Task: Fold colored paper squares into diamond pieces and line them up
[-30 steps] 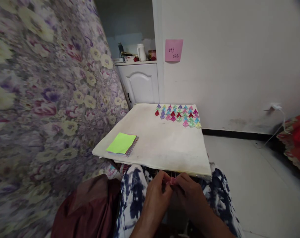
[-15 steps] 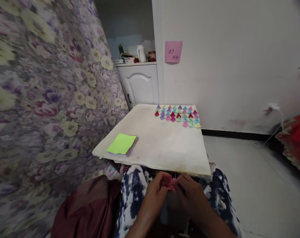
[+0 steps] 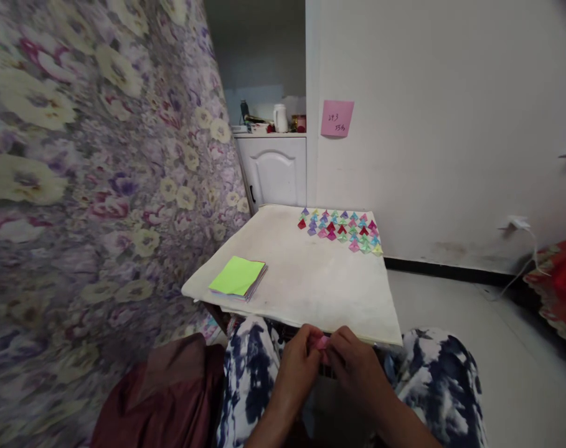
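Observation:
A small piece of folded pink paper [image 3: 323, 343] is pinched between my two hands, just off the near edge of the table and above my lap. My left hand [image 3: 301, 354] grips its left side with bent fingers. From the other side, my right hand [image 3: 352, 354] holds it, the fingertips partly hiding it. Several small folded paper pieces [image 3: 342, 229] in many colours lie in rows at the table's far right corner. On the left of the table rests a stack of square paper [image 3: 238, 275] with a bright green sheet on top.
The cream-covered table [image 3: 301, 280] stands in front of my knees. A floral curtain [image 3: 100, 186] hangs along the left. Behind are a white cabinet [image 3: 278, 171] and a wall with a pink note [image 3: 337, 118]. Dark red cloth [image 3: 170, 392] lies at lower left.
My view has tilted slightly, so the table appears a little lower and farther right. My hands stay together on the pink paper, and less of it shows between my fingers.

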Demonstrator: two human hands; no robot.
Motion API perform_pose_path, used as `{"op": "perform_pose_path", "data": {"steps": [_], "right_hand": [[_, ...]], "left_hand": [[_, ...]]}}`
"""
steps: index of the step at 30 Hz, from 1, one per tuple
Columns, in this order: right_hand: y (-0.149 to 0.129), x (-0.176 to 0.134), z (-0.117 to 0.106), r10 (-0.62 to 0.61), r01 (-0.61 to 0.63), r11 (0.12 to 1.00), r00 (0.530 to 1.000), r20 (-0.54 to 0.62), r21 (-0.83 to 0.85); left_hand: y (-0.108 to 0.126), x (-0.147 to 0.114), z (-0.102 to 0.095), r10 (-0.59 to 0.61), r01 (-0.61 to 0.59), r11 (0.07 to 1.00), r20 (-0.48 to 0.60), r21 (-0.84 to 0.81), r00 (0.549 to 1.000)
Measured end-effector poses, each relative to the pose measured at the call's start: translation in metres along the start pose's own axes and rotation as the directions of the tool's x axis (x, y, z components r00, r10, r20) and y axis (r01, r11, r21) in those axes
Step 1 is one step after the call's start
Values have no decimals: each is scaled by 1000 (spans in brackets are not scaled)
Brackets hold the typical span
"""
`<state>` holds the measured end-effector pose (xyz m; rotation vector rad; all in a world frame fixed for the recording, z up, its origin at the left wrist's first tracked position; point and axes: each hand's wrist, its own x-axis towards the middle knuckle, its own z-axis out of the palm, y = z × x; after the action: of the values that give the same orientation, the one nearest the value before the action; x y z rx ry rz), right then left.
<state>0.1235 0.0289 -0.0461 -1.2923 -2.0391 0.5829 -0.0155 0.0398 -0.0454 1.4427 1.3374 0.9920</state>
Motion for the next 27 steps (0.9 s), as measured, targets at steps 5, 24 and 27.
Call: {"op": "perform_pose_path", "data": {"steps": [5,24,27], "right_hand": [[26,21,7,31,-32,999,999,-36,-18],[113,124,26,86,-105,872,994,-61,-477],[115,127,25,31,-31,859,999,-7,-511]], "left_hand": [[0,29,3,-1,0,983,4,185,1000],[-39,172,16,-47,-45,767,126,640,991],[-42,172,18,-55,-52,768,146,639,988]]}}
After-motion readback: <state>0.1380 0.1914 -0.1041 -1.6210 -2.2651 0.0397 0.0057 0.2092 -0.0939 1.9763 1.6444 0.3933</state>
